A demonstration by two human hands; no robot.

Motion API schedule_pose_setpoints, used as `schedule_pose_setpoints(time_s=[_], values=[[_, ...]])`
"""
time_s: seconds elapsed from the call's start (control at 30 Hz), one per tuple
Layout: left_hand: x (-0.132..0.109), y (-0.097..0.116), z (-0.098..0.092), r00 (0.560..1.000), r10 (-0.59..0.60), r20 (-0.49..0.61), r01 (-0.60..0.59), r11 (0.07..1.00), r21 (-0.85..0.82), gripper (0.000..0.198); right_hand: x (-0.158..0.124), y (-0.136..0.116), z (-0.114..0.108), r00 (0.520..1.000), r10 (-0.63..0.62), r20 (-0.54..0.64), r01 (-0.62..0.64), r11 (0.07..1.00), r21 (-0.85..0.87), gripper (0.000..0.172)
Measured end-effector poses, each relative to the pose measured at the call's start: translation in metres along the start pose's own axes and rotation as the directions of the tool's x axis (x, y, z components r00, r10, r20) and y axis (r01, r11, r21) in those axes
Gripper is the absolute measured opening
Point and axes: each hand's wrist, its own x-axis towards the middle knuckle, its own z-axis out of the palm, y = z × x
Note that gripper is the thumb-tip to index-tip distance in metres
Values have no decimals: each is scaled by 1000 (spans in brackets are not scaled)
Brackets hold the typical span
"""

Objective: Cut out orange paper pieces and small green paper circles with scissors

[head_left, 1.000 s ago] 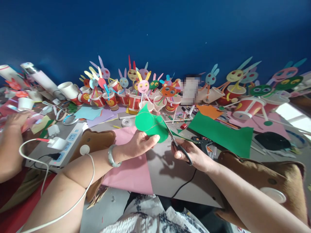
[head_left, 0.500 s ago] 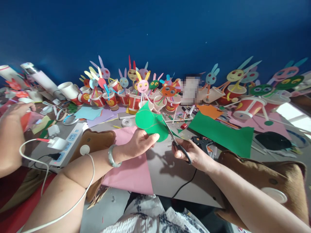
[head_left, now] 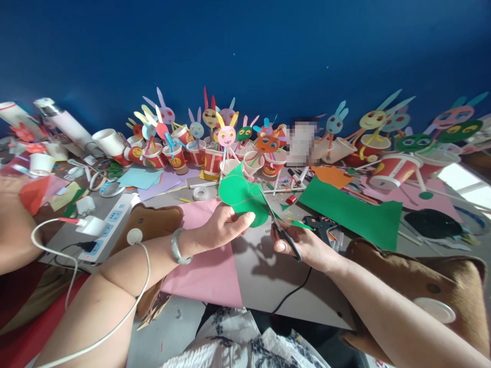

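Observation:
My left hand (head_left: 232,225) pinches a piece of green paper (head_left: 235,190) between thumb and fingers, held up above the table. Pencil-like curved outlines show on the paper. In my right hand (head_left: 293,240) is a pair of dark-handled scissors (head_left: 282,231), my fingers closed round the handles. The blades point up and left and lie against the right edge of the green paper. A narrow green strip hangs beside the scissors, just above my right hand. Below the left hand lies a pink sheet (head_left: 203,271).
Paper cups (head_left: 213,162) with rabbit-faced paper figures line the back by the blue wall. A large green sheet (head_left: 353,212) and a black glue gun (head_left: 322,227) lie to the right. At left are a power strip (head_left: 111,227) and another person's arm (head_left: 15,230). Brown cushions (head_left: 414,276) flank me.
The green paper has turned slightly and shifted a little right. A cut strip now hangs off by the scissors. The other person's hand at far left has drawn back toward the edge.

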Motion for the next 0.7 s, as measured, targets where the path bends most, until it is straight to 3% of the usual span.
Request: schedule_pose_setpoints(time_s=[0.7], values=[[0,2,-2,1000,13,10,-13,999,-30,51,0,3,-7,996,-85,-4,83,985,-148,67]])
